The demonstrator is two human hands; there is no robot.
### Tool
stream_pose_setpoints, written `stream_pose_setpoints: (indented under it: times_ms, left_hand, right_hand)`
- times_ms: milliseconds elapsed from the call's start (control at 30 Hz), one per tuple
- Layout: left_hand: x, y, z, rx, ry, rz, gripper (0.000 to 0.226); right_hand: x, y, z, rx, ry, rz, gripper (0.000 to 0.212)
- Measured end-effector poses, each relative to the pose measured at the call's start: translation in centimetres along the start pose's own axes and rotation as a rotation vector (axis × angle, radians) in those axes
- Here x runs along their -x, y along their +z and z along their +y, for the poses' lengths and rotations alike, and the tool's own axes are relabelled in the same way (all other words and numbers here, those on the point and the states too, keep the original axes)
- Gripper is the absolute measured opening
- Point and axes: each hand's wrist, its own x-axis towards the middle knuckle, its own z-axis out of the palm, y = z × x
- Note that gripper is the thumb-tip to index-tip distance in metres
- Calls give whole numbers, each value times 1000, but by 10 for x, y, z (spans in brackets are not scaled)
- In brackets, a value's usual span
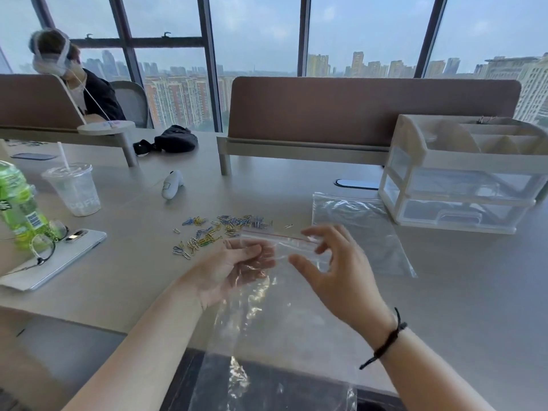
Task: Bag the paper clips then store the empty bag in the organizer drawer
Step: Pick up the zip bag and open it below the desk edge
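While your left hand [234, 268] is curling its fingers around the upper left part of the clear zip bag [267, 307], you are holding that bag up above the desk [444, 307], its red-lined mouth facing away from you and its body hanging down over the near edge. That grip is closed on the plastic. Your right hand [335, 271] is hovering at the bag's right top corner, fingers spread and loosely bent, with the fingertips at the zip strip; whether that grip is actually pinching the strip is something you cannot tell, since the hand is blurred. A dark cord is circling your right wrist.

Just beyond the bag's mouth, the paper clips [219, 229] are lying scattered on the desk in blue, yellow, green and silver. A second clear bag [364, 232] is lying flat to the right, its far corner near the organizer [462, 179], a pale unit with two see-through drawers and open compartments on top.

To your left are sitting a plastic cup with a straw [72, 188], a green bottle [17, 206], glasses [44, 247] resting on a white device [59, 256], and a white controller [172, 185]. Another person [80, 81] is sitting behind the divider.
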Motion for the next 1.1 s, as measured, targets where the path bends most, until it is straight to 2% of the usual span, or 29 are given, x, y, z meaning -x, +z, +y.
stream_pose_setpoints:
  times_ms: [67,100,167,200,267,367,433,500,567,633,667,733,833,900,967,1100]
  left_hand:
    - [9,0,-1,-57,39,18,19]
    - [13,0,-1,-81,61,32,18]
    - [21,1,2,-110,99,62,15]
    - [25,1,3,-129,117,83,14]
    - [32,0,7,-206,153,136,14]
    - [42,1,11,-348,193,240,33]
    - [48,2,12,-566,272,354,46]
    - [54,2,11,-824,393,497,48]
    - [63,5,7,-995,515,656,46]
    - [73,11,4,-1082,630,768,33]
    - [77,16,2,-1077,634,770,29]
    - [82,25,0,-972,503,662,37]
    - [87,35,0,-563,231,460,53]
    - [93,36,3,-366,139,448,51]
    - [101,33,5,-323,104,473,45]
    - [118,20,4,-509,102,578,30]
  right_hand:
    - [-11,-4,2,227,-62,-26,48]
    - [-15,-4,1,310,-70,-63,46]
    - [-19,-3,-6,316,-26,-150,25]
    - [-21,-3,-10,208,30,-218,18]
    - [-22,-8,-16,-92,161,-378,20]
    - [-17,-11,-23,-341,246,-544,20]
    - [-12,-7,-26,-458,286,-559,20]
    - [-9,-3,-31,-569,335,-557,18]
    - [-6,0,-36,-648,375,-561,16]
    - [-4,3,-43,-675,389,-545,16]
    - [-3,5,-48,-674,384,-536,17]
    - [1,10,-57,-665,352,-530,20]
    - [6,17,-67,-591,219,-532,23]
    - [9,19,-73,-495,83,-551,22]
    - [16,21,-78,-445,-26,-608,19]
    - [29,30,-88,-383,-130,-667,21]
